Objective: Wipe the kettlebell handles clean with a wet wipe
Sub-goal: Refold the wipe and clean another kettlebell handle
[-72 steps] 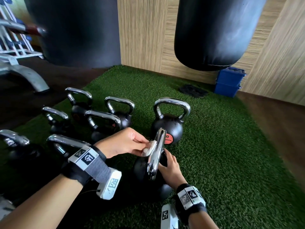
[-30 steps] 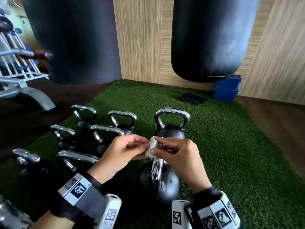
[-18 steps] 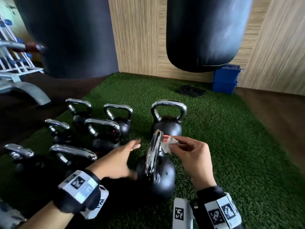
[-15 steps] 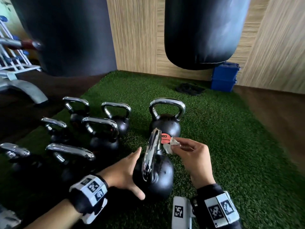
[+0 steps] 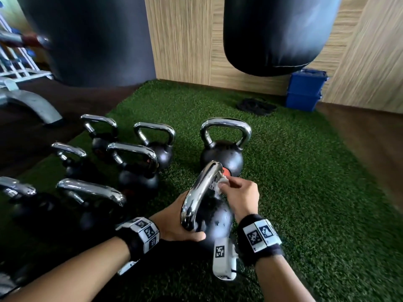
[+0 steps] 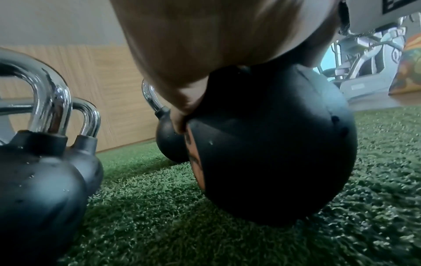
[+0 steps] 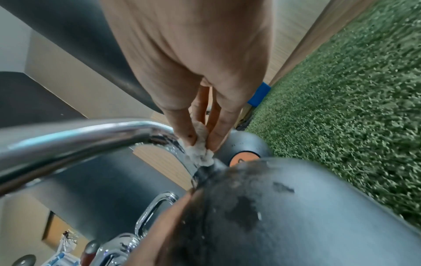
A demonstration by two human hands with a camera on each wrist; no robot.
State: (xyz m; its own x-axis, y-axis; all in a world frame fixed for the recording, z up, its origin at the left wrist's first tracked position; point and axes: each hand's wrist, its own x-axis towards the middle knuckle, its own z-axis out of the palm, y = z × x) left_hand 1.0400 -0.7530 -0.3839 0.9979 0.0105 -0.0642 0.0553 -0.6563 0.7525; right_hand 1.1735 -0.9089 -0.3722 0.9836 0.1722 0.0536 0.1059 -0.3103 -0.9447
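Note:
The nearest black kettlebell point(image 5: 214, 219) stands on the green turf point(image 5: 294, 182), its chrome handle point(image 5: 199, 192) edge-on to me. My left hand point(image 5: 174, 223) cups the ball from the left, with the thumb wrapped over its near side. My right hand point(image 5: 232, 189) pinches a crumpled white wet wipe point(image 5: 221, 182) against the far leg of the handle. In the right wrist view the wipe point(image 7: 198, 153) sits just above where that leg meets the ball point(image 7: 296, 207). In the left wrist view my palm point(image 6: 205, 45) lies on the ball point(image 6: 273, 144).
Several more chrome-handled kettlebells point(image 5: 135, 162) crowd the turf to the left, and one point(image 5: 222, 153) stands right behind. Two black punch bags point(image 5: 279, 33) hang overhead. Stacked blue boxes point(image 5: 305, 90) and a black item point(image 5: 256, 105) lie by the wooden wall. A grey bench foot point(image 5: 32, 103) is far left.
The wipe passed from my left hand to my right. My left hand then dropped and took hold of the ball, and my right hand brought the wipe down onto the handle's far leg.

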